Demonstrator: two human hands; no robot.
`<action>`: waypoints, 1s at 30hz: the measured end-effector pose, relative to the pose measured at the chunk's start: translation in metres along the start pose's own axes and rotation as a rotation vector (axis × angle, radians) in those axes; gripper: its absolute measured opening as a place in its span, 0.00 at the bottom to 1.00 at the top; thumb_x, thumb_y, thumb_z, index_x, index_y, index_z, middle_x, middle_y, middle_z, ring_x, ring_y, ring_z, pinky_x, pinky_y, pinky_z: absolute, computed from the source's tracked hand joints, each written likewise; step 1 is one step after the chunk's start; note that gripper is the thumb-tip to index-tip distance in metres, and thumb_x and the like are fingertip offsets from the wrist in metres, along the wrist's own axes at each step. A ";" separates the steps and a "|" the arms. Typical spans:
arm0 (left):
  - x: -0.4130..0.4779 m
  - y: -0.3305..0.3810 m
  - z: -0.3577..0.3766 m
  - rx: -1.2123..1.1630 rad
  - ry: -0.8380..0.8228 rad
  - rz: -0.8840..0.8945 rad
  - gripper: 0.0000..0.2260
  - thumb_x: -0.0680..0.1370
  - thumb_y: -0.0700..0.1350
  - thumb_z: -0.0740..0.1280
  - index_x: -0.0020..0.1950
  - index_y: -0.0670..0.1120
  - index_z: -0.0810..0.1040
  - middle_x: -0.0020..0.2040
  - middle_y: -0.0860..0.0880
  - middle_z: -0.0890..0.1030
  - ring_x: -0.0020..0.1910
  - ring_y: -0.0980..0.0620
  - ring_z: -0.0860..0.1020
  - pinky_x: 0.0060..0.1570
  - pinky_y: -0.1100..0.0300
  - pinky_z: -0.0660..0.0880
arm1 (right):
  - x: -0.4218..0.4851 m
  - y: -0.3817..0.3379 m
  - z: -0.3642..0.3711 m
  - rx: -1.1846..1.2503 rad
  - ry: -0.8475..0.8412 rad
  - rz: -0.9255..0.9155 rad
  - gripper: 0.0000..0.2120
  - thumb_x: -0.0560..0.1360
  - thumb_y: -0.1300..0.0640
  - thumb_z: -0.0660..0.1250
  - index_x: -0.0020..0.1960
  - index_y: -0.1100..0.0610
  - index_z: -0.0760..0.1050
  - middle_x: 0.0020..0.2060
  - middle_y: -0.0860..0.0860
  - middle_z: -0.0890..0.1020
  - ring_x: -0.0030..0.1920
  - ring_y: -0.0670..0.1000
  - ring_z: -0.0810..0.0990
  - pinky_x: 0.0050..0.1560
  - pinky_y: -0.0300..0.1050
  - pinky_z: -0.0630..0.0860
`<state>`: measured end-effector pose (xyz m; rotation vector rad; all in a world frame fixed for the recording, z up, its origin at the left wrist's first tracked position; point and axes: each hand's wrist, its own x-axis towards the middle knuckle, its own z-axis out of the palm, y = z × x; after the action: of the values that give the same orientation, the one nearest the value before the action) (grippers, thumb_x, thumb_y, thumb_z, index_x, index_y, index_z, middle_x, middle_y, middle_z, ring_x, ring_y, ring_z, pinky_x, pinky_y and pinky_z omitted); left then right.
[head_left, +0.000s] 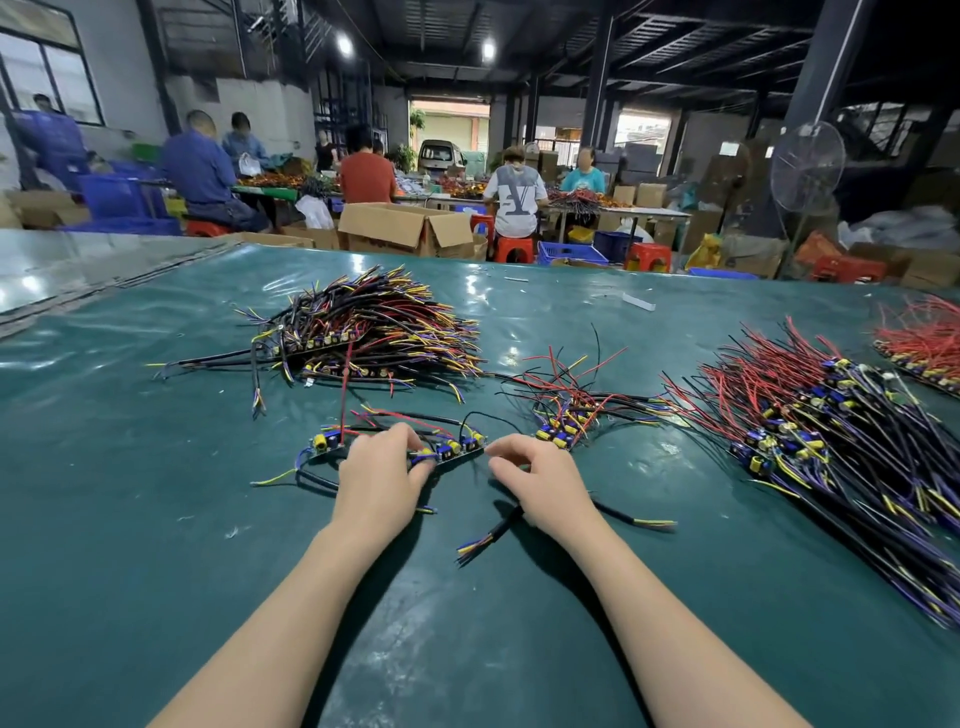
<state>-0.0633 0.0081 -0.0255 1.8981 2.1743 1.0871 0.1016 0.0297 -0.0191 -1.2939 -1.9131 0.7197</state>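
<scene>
under the left fingers: a strip of boards (453, 451), small circuit boards joined in a row with yellow and blue parts, lies flat on the green mat (156, 545) just ahead of both hands.
left fingers (410, 441): curled over the top of the strip near its middle, thumb at its near edge, so the strip is pinched.
left hand (382, 475): knuckles up, wrist low over the mat.
right fingers (501, 448): loosely curled, thumb and forefinger apart, nothing seen between them; the tips sit just beside the strip's right end, touching or not i cannot tell.
right hand (543, 480): palm down, over a black cable (491, 535) whose stripped coloured ends fan out toward the person.
strip's wires: black, yellow and blue ones stick out of it, and one red lead (344, 395) runs up toward the far pile.
small heap (566, 415): loose boards and wires, just right of the strip.
far pile (363, 332): black leads with coloured tips, beyond the hands.
right pile (831, 431): red and black leads with boards, well apart to the right.
background: seated people (202, 171), a cardboard box (405, 228), a standing fan (808, 166).
</scene>
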 end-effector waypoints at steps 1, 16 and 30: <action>0.000 -0.001 -0.003 -0.086 0.030 0.028 0.07 0.76 0.45 0.67 0.50 0.43 0.75 0.47 0.47 0.79 0.52 0.45 0.72 0.45 0.56 0.64 | 0.001 0.001 0.000 -0.011 0.006 0.007 0.09 0.75 0.60 0.64 0.53 0.57 0.79 0.43 0.48 0.79 0.44 0.46 0.75 0.45 0.35 0.67; 0.004 -0.006 -0.016 -0.039 0.201 0.059 0.21 0.72 0.54 0.70 0.60 0.46 0.75 0.54 0.44 0.75 0.58 0.44 0.69 0.57 0.54 0.64 | 0.003 -0.002 -0.008 0.824 0.093 0.206 0.12 0.73 0.72 0.62 0.37 0.59 0.77 0.27 0.50 0.78 0.27 0.45 0.77 0.40 0.44 0.72; 0.010 -0.011 -0.031 -0.297 0.340 0.029 0.12 0.72 0.37 0.70 0.56 0.41 0.77 0.45 0.46 0.79 0.42 0.48 0.77 0.46 0.62 0.71 | 0.002 -0.008 0.014 -0.186 0.081 -0.209 0.13 0.74 0.60 0.65 0.58 0.59 0.77 0.56 0.55 0.76 0.54 0.50 0.74 0.54 0.34 0.64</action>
<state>-0.0894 0.0032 -0.0038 1.7214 1.9885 1.7371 0.0857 0.0279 -0.0206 -1.1890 -2.0488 0.3860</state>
